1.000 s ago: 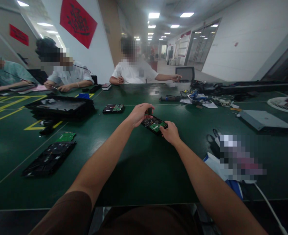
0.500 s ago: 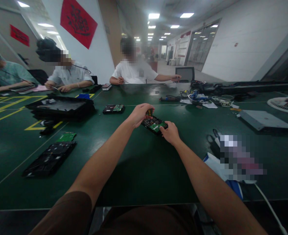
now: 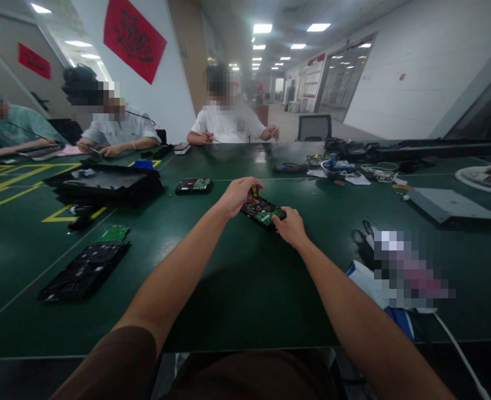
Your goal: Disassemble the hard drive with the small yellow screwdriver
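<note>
In front of me a hard drive [image 3: 266,215] with a green circuit board lies on the table, its underside facing up. My right hand [image 3: 291,226] grips its near right end, thumb on the board's edge. My left hand [image 3: 240,196] is closed around a short yellow-and-black screwdriver [image 3: 254,191] held upright over the far left end of the drive. The screwdriver's tip is hidden by the fingers. To the left lie a black drive casing [image 3: 87,269] and a loose green circuit board [image 3: 114,233]. Another hard drive [image 3: 193,185] lies farther back.
A stack of black trays [image 3: 105,180] stands at the left. At the right are a grey metal box [image 3: 454,204], a blurred-out item with a white cable, and tangled cables [image 3: 339,165]. Several people sit across the green table [image 3: 245,311].
Both my hands and the drive stay nearly in place. Across the table, the person in white has drawn an outstretched arm back toward the body.
</note>
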The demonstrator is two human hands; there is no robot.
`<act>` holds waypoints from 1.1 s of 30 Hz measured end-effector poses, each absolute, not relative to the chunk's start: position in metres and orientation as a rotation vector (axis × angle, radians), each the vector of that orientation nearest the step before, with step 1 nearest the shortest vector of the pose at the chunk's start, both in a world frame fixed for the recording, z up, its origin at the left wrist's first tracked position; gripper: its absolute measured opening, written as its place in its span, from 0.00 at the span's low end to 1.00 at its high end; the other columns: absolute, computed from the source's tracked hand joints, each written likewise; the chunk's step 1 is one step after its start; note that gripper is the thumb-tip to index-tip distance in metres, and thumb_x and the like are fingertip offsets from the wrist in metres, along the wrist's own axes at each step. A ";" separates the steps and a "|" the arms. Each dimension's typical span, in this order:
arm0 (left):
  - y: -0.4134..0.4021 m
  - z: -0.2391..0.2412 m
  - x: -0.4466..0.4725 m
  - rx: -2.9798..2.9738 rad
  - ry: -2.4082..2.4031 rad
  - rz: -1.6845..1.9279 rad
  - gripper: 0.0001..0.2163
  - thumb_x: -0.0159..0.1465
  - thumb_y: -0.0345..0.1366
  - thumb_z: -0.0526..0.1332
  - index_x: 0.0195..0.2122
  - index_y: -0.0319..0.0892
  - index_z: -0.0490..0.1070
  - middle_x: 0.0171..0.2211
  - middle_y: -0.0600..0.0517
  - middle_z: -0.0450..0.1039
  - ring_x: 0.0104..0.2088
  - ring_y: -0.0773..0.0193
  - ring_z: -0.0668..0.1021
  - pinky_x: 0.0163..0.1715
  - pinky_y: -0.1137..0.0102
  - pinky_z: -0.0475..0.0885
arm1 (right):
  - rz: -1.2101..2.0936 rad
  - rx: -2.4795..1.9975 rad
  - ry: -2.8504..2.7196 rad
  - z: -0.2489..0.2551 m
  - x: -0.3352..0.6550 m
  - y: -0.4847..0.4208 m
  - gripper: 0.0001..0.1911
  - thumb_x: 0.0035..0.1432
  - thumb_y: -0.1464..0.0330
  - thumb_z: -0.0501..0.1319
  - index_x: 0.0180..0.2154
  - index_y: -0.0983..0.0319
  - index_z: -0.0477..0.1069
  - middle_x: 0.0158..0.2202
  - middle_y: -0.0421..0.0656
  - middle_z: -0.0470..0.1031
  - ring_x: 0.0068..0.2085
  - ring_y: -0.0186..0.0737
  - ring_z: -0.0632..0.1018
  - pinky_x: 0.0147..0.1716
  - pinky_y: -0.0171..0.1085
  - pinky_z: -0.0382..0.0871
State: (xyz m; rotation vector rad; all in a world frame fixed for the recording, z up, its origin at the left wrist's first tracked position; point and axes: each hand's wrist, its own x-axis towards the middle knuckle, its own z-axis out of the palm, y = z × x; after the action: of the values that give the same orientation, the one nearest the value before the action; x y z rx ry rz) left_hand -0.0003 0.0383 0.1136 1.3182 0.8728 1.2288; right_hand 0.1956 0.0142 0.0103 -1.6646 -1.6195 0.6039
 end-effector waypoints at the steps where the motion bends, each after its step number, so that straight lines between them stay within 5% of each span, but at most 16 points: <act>1: 0.038 0.114 -0.001 1.322 0.880 1.222 0.09 0.62 0.39 0.64 0.32 0.37 0.77 0.33 0.46 0.74 0.35 0.63 0.77 0.28 0.73 0.75 | 0.596 -1.666 -1.623 0.010 0.196 0.014 0.29 0.67 0.61 0.62 0.65 0.67 0.67 0.61 0.59 0.69 0.41 0.43 0.81 0.30 0.35 0.78; 8: 0.039 0.111 0.002 1.161 0.861 1.226 0.09 0.63 0.40 0.64 0.37 0.40 0.72 0.33 0.44 0.79 0.34 0.59 0.81 0.33 0.67 0.78 | 0.515 -1.693 -1.651 0.006 0.197 0.018 0.30 0.66 0.61 0.63 0.64 0.68 0.69 0.59 0.57 0.71 0.45 0.45 0.81 0.39 0.38 0.79; 13: 0.042 0.110 0.000 1.246 0.872 1.263 0.08 0.62 0.38 0.63 0.33 0.38 0.75 0.33 0.46 0.77 0.34 0.63 0.79 0.28 0.73 0.74 | 0.492 -1.704 -1.653 0.003 0.198 0.020 0.28 0.66 0.61 0.64 0.64 0.65 0.70 0.58 0.55 0.72 0.46 0.44 0.82 0.45 0.39 0.78; 21: 0.039 0.111 0.002 1.133 0.810 1.206 0.08 0.64 0.40 0.63 0.38 0.39 0.73 0.33 0.45 0.79 0.36 0.59 0.82 0.36 0.65 0.79 | 0.591 -1.659 -1.624 0.007 0.197 0.016 0.30 0.67 0.60 0.62 0.65 0.66 0.67 0.61 0.57 0.69 0.38 0.39 0.81 0.30 0.34 0.78; 29: 0.040 0.113 0.000 1.266 0.847 1.165 0.10 0.63 0.40 0.63 0.35 0.38 0.77 0.31 0.46 0.77 0.34 0.61 0.79 0.30 0.71 0.74 | 0.629 -1.650 -1.611 0.009 0.196 0.015 0.30 0.67 0.61 0.62 0.66 0.67 0.66 0.62 0.59 0.68 0.35 0.38 0.81 0.27 0.35 0.77; 33: 0.039 0.111 0.002 1.197 0.836 1.170 0.10 0.63 0.42 0.63 0.38 0.39 0.73 0.31 0.45 0.78 0.33 0.59 0.81 0.31 0.68 0.76 | 0.570 -1.675 -1.632 0.008 0.196 0.016 0.29 0.67 0.61 0.63 0.65 0.67 0.68 0.61 0.58 0.69 0.39 0.40 0.82 0.35 0.36 0.79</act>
State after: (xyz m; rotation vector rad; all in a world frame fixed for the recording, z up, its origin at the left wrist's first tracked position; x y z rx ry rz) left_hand 0.0020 0.0393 0.1105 1.1971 0.8360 1.1695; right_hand 0.1961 0.0159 0.0080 -1.6749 -1.6318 0.5697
